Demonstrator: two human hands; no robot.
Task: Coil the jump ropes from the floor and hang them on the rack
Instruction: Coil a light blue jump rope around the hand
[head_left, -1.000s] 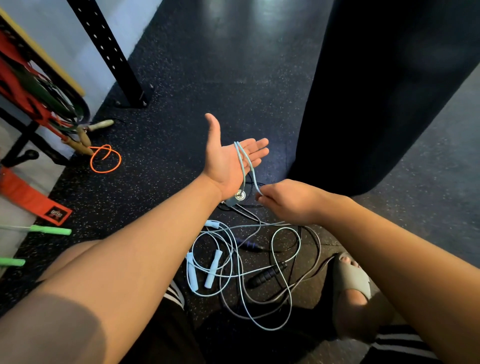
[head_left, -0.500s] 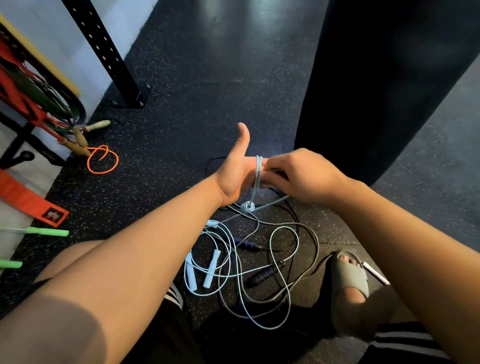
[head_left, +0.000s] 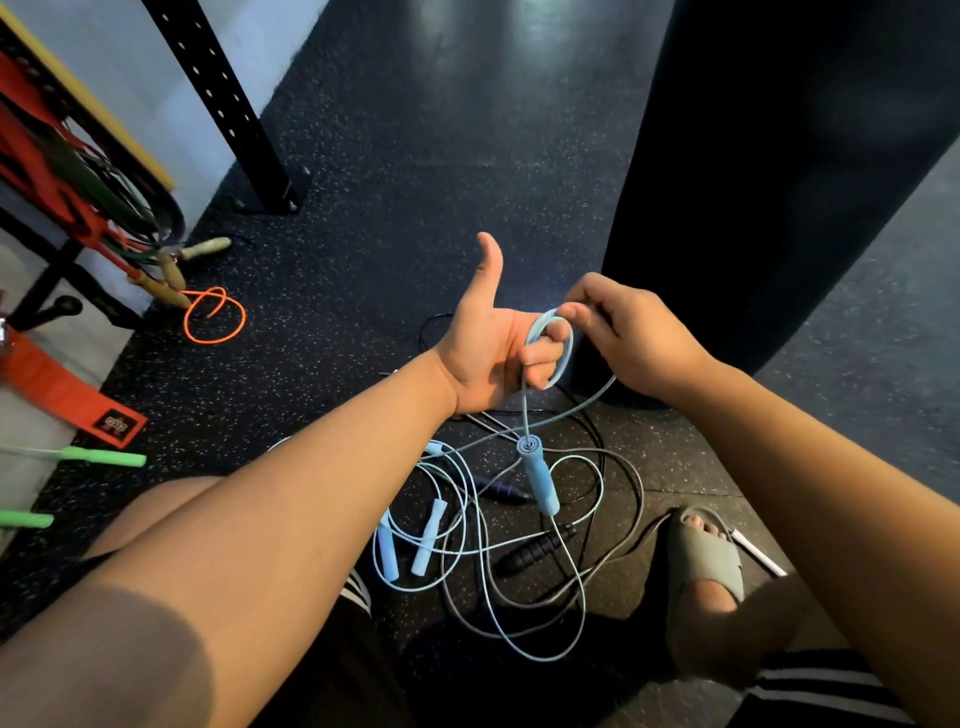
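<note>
The blue jump rope (head_left: 524, 410) is looped over the curled left hand (head_left: 488, 353) (thumb up) and pinched just beside it by the right hand (head_left: 628, 338); its handle (head_left: 537, 480) hangs near-upright below.

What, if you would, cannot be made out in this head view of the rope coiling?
- Rack: head view, cut off by the left edge; hooks unseen.
- Light blue rope: the number of turns round the left hand; the right hand covers part.
- Floor tangle: left forearm hides part; which cord joins which handle is unclear.
- Green handles: their cord leaves the left edge.
</note>
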